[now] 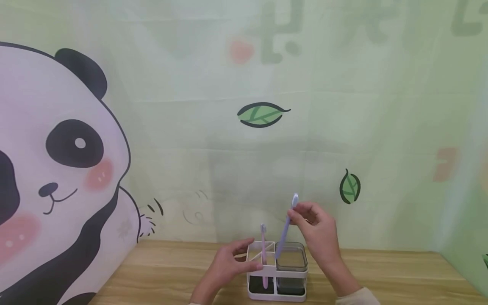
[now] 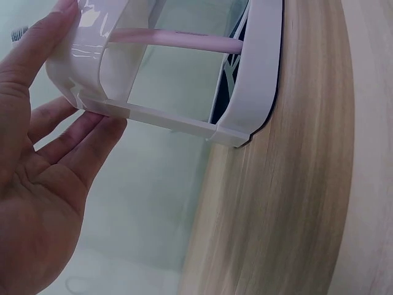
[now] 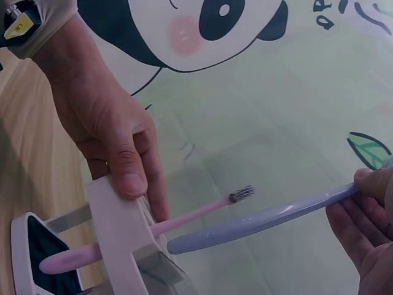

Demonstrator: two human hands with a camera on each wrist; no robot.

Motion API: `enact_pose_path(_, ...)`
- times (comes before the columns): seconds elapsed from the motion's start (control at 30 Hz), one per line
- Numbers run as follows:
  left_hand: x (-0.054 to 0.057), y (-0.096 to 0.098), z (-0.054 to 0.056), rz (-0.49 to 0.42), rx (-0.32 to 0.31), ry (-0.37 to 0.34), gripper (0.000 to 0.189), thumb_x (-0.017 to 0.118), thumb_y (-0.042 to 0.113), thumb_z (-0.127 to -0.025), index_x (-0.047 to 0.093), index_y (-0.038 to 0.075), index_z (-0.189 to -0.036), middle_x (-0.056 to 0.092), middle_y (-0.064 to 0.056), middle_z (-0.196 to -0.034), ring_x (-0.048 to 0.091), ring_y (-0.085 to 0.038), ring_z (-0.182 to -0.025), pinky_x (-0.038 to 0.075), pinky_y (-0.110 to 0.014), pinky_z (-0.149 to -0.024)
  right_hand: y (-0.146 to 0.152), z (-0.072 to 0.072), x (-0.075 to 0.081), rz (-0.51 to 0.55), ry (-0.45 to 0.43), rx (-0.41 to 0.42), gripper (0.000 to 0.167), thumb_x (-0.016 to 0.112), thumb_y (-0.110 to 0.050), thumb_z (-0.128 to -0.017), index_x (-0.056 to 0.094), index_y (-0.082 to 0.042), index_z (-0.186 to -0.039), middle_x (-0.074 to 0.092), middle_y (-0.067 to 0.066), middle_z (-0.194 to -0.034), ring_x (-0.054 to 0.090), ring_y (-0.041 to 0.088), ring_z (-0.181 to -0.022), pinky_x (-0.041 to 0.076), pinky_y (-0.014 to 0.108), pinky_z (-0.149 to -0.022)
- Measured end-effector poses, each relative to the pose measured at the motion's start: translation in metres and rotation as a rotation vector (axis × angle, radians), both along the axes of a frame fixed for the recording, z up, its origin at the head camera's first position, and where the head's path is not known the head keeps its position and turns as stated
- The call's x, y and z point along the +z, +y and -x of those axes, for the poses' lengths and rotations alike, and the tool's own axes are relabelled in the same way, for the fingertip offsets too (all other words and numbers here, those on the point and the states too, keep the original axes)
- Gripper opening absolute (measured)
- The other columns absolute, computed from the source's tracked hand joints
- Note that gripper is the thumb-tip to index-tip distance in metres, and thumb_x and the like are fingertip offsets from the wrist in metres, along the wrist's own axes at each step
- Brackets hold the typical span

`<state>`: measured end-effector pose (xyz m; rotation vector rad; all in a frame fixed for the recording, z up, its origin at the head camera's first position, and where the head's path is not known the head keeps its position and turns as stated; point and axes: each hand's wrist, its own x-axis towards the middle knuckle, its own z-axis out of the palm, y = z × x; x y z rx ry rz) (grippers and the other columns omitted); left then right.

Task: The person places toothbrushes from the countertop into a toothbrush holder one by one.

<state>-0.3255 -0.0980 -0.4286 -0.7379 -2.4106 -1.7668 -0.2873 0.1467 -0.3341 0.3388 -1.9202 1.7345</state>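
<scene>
A white toothbrush holder (image 1: 269,272) with a dark base stands on the wooden table. My left hand (image 1: 228,262) grips its upper rim on the left side, thumb in front and fingers behind. Inside a left compartment a pink toothbrush (image 3: 194,218) stands nearly upright, bristles up. Between thumb and fingers, my right hand (image 1: 319,231) pinches a blue-purple toothbrush (image 3: 264,220) near its head. That brush slants, its handle's lower end at the rim near the middle divider; whether it touches the holder I cannot tell. In the left wrist view, the left hand (image 2: 52,160) holds the rim's corner.
A clear grey cup (image 1: 291,259) sits in the holder's right half. The wooden table (image 1: 160,271) extends to both sides. Behind it hangs a pale green cloth backdrop (image 1: 183,127) printed with a panda (image 1: 23,110) and leaves.
</scene>
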Motion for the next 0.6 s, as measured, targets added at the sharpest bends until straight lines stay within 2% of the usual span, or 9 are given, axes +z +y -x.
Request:
enact_pose_path(0.43,-0.001,0.000,0.000,-0.009,0.002,-0.001,0.071,0.093,0.023,-0.085,0.064,0.000,-0.145,0.066,-0.026,-0.142,0.071,-0.041,-0.120,0.062,-0.049,-0.098,-0.014,0.015,-0.013,-0.035,-0.027,0.022,0.014,0.078,-0.004,-0.097,0.071,0.000,-0.109,0.078,0.014,-0.103,0.077,0.015,-0.089,0.064,0.025,-0.084)
enact_pose_path(0.6,-0.001,0.001,0.001,-0.004,0.006,0.000,0.071,0.093,0.024,-0.085,0.064,0.001,-0.145,0.066,-0.026,-0.142,0.070,-0.042,-0.120,0.062,-0.049,-0.098,-0.016,0.019,-0.018,-0.073,-0.061,0.016,0.015,0.078,-0.006,-0.098,0.071,-0.002,-0.110,0.078,0.011,-0.102,0.076,0.018,-0.089,0.064,0.028,-0.084)
